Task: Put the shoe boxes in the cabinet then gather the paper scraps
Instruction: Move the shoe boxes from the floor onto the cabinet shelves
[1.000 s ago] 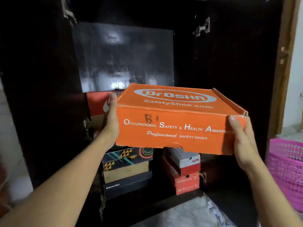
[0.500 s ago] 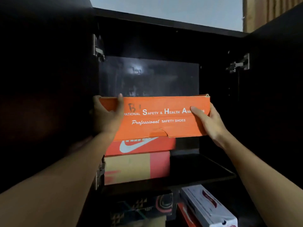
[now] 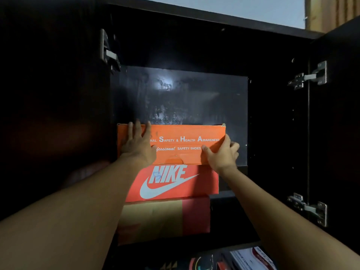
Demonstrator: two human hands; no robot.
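While the orange box (image 3: 181, 143) sits on top of the stack, both hands are on its front face, and the way they lie suggests a last push and squaring-up rather than a carry. The left hand (image 3: 137, 147) lies flat near the left corner, its fingers (image 3: 138, 129) straight and close together, the tips reaching the top edge. A flat palm like that suits shoving the box deeper into the cabinet (image 3: 194, 22). The right hand (image 3: 222, 154) takes the opposite corner. Its thumb (image 3: 206, 150) presses on the printed face while the other fingers curl round the end of the box, a pinch that lets it steer the box sideways. How far those fingers reach behind the corner is hard to tell in the dark.

Directly under both sets of fingers is the red box (image 3: 171, 182), which bears the orange one, and under that is a tan box (image 3: 155, 217) with a red end. The orange box overhangs the red one a little below the right thumb, so I judge that lining it up is the reason for the grip. Beyond the fingertips the glossy back panel (image 3: 185, 98) catches a glare. Well to the right of the right fingers a door hinge (image 3: 309, 76) shows. Far below the wrists, on a lower shelf, lies a white box (image 3: 251, 258). No paper scraps are in view, so that part of the task looks not yet begun.
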